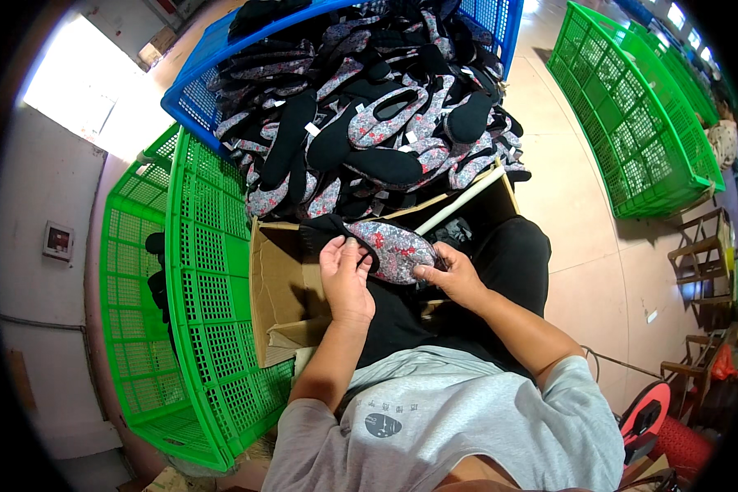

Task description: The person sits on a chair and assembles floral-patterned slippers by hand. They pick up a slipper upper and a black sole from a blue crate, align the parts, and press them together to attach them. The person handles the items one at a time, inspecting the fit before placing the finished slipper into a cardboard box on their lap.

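Between my two hands, above my lap, is a slipper (394, 251) with a grey, red-flowered upper and black edging. My left hand (346, 275) pinches the black rim at its opening. At the other end, my right hand (453, 275) grips the slipper with the thumb on top. Just beyond, a large heap of similar slippers (385, 168) with black soles spills over the near side of a blue plastic crate (190, 88). A cardboard box (291, 279) stands open under and beside the held slipper, a white tube (461, 198) lying across it.
Tall green plastic crates (213, 303) stand close on my left, with dark items inside one. Another green crate (623, 115) is at the far right, near a wooden rack (701, 246). A red and black round object (646, 414) sits by my right elbow.
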A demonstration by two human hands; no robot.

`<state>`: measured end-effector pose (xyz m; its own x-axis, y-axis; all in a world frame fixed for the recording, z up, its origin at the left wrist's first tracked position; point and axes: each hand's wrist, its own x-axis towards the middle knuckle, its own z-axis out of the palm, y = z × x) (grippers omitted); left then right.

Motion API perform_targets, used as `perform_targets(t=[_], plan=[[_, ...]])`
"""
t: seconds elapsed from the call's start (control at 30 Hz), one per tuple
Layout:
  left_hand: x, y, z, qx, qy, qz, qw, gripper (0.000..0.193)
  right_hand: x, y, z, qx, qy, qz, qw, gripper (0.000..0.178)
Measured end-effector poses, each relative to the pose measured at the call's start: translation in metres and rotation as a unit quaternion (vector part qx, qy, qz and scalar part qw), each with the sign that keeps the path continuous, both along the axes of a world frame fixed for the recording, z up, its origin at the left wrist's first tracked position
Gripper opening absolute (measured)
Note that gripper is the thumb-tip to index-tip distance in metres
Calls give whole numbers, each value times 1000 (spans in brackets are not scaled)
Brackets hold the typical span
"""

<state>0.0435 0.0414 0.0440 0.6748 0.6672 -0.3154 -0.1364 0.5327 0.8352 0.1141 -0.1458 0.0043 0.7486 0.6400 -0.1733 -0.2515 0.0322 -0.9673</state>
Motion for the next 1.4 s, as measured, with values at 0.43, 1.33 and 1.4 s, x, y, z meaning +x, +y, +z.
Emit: perform_targets(t=[0.43, 1.33, 1.4], plan=[[-3, -1, -7, -12, -4, -49, 999, 39, 1, 2, 5, 1, 36, 2, 999, 23], [-7, -19, 9, 123, -51, -47, 990, 20, 1, -3, 2, -58, -108, 24, 992, 40], [-7, -21, 10, 126, -48, -44, 990, 20, 3, -5, 4, -32, -104, 19, 994, 41]])
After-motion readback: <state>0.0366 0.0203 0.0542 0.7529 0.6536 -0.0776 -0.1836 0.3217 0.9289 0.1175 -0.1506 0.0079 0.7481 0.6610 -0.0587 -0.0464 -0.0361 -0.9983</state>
